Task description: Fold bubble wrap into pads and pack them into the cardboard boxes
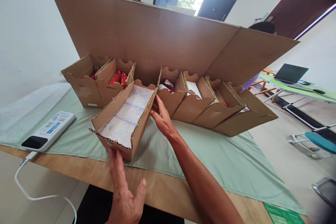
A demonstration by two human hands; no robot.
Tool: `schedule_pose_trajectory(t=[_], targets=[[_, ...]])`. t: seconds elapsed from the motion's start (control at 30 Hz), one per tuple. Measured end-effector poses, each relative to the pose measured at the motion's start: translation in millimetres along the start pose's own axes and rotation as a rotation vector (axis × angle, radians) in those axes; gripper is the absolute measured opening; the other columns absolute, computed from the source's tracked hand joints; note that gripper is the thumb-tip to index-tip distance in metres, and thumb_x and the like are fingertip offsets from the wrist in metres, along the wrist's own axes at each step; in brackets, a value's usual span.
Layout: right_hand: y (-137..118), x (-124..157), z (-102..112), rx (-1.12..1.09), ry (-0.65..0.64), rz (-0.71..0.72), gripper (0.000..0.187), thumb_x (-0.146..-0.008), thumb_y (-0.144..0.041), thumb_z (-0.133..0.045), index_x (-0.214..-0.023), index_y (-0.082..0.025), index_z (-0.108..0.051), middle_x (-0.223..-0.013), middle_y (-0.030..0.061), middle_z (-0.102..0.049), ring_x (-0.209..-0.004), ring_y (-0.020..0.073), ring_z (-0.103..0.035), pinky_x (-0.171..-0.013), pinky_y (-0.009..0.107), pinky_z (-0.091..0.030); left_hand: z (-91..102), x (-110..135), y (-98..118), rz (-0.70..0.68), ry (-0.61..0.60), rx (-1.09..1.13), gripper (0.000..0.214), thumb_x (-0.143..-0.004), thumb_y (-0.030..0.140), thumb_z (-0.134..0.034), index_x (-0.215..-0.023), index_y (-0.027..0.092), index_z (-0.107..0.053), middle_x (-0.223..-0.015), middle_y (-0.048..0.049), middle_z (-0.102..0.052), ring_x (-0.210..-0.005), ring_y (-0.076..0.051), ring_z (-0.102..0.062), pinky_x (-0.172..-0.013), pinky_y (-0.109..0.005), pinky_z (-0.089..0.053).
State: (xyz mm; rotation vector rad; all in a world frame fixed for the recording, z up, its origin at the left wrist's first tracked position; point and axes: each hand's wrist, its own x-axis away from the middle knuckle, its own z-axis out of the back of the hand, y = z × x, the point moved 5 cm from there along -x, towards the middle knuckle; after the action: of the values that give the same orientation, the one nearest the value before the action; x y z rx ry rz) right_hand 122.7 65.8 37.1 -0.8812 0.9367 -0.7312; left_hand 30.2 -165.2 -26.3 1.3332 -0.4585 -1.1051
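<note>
A long open cardboard bin (141, 129) stands pulled forward on the green cloth, with its front end near the table's edge. Inside it lies a pack in clear bubble wrap (126, 113), with pale items showing through. My left hand (126, 189) has its fingers stretched up against the bin's front end and its thumb spread well apart; part of the fingertips is hidden by the bin. Flat against the outside of the bin's right wall, toward the far end, rest the extended fingers of my right hand (163, 118).
Cardboard bins with red packets (118, 78) stand behind left; several more bins (194, 106) lean in a row right. A tall cardboard panel (162, 38) rises behind. At left are a white power bank (49, 131) with its cable (39, 196) and bubble wrap (34, 106).
</note>
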Motion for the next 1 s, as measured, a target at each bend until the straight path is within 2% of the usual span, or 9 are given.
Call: schedule_pose_trajectory(t=[0.13,0.27,0.37,0.5,0.63,0.73,0.87,1.0], targets=[[5.3,1.5,-9.4,-0.043,0.04,0.028,0.071,-0.091,-0.027,-0.05,-0.16,-0.023,-0.034,-0.166,0.0074,-0.034,-0.151,0.0227,-0.037,-0.125,0.044,-0.035,-7.5,-0.8,-4.0,0.008,-0.021,0.003,0.094,-0.093,0.022,-0.06,-0.166,0.038,-0.003,-0.176,-0.0071,0.003,-0.161,-0.04,-0.007,-0.123,-0.066,-0.032],[27.6,25.5,-13.5,-0.042,0.095,-0.042,0.058,-0.093,-0.032,-0.053,-0.151,-0.023,-0.049,-0.155,0.0102,-0.051,-0.141,0.026,-0.05,-0.115,0.044,-0.046,-16.2,-8.9,-9.9,0.002,-0.048,-0.006,0.092,-0.092,0.023,-0.061,-0.165,0.041,-0.007,-0.175,-0.0062,-0.002,-0.161,-0.039,-0.01,-0.124,-0.066,-0.03],[54.9,53.9,-15.7,0.002,0.085,-0.136,0.051,-0.091,-0.033,-0.057,-0.141,-0.023,-0.059,-0.141,0.0121,-0.063,-0.13,0.0288,-0.059,-0.108,0.047,-0.051,-28.8,-26.3,-10.4,-0.022,-0.06,-0.022,0.091,-0.093,0.023,-0.061,-0.165,0.039,-0.008,-0.176,-0.007,0.002,-0.161,-0.038,-0.007,-0.124,-0.065,-0.029],[75.7,76.7,-19.7,0.023,0.068,-0.145,0.046,-0.084,-0.024,-0.058,-0.129,-0.024,-0.067,-0.138,0.0117,-0.064,-0.122,0.0283,-0.064,-0.106,0.048,-0.052,-54.2,-67.5,-8.5,-0.027,-0.072,0.003,0.091,-0.092,0.026,-0.062,-0.166,0.029,-0.009,-0.175,-0.0141,0.002,-0.162,-0.036,-0.005,-0.126,-0.062,-0.027],[70.6,77.3,-23.9,0.035,0.05,-0.101,0.043,-0.079,-0.024,-0.064,-0.122,-0.023,-0.069,-0.136,0.0123,-0.065,-0.128,0.0315,-0.06,-0.112,0.051,-0.047,-81.3,-116.6,-5.9,0.005,-0.125,0.039,0.096,-0.089,0.031,-0.063,-0.165,0.019,-0.007,-0.173,-0.0213,-0.001,-0.161,-0.036,-0.006,-0.127,-0.062,-0.023],[62.5,75.6,-25.1,0.041,0.037,-0.085,0.031,-0.086,-0.027,-0.06,-0.115,-0.023,-0.07,-0.122,0.0104,-0.07,-0.117,0.03,-0.064,-0.107,0.048,-0.051,-94.2,-144.0,-5.6,0.022,-0.183,0.075,0.097,-0.087,0.031,-0.063,-0.164,0.017,-0.005,-0.173,-0.0216,-0.006,-0.161,-0.035,-0.012,-0.127,-0.06,-0.023],[61.4,76.8,-24.9,0.041,0.054,-0.095,0.03,-0.09,-0.027,-0.056,-0.119,-0.023,-0.064,-0.118,0.0101,-0.068,-0.101,0.0261,-0.067,-0.093,0.043,-0.057,-96.4,-161.1,-12.7,0.022,-0.24,0.077,0.099,-0.086,0.034,-0.064,-0.165,0.019,-0.006,-0.173,-0.0207,-0.01,-0.157,-0.037,-0.027,-0.126,-0.059,-0.027],[64.9,77.4,-26.7,0.033,0.06,-0.1,0.037,-0.088,-0.026,-0.056,-0.124,-0.021,-0.06,-0.124,0.0113,-0.067,-0.102,0.0255,-0.066,-0.092,0.041,-0.057,-94.2,-166.3,-19.8,-0.008,-0.324,0.093,0.101,-0.086,0.038,-0.064,-0.165,0.018,-0.006,-0.173,-0.0212,-0.009,-0.154,-0.037,-0.034,-0.125,-0.057,-0.03]])
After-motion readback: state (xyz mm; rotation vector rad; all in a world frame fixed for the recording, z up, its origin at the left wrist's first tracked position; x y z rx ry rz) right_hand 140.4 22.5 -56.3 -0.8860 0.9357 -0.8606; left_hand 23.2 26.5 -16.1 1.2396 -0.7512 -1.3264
